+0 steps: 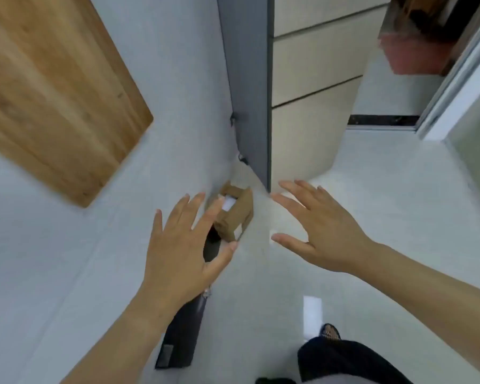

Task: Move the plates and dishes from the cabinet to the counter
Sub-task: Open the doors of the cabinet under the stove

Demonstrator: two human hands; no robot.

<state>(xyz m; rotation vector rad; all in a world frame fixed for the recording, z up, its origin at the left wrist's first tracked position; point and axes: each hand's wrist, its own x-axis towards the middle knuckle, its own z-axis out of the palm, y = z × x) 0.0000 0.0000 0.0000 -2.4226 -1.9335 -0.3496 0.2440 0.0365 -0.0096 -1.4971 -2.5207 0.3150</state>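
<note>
Above the pale floor, the left hand [178, 245] and right hand [324, 231] were spread wide, each grip empty, near a grey cabinet door [247, 79]. No plates or dishes showed; presumably inside the cabinet. They would likely be stiff, breakable, slick and heavy stacked, best held by opposite rims.

No text, label or number can be read; the grey tag on the dark panel [181, 336] is blurred.
</note>
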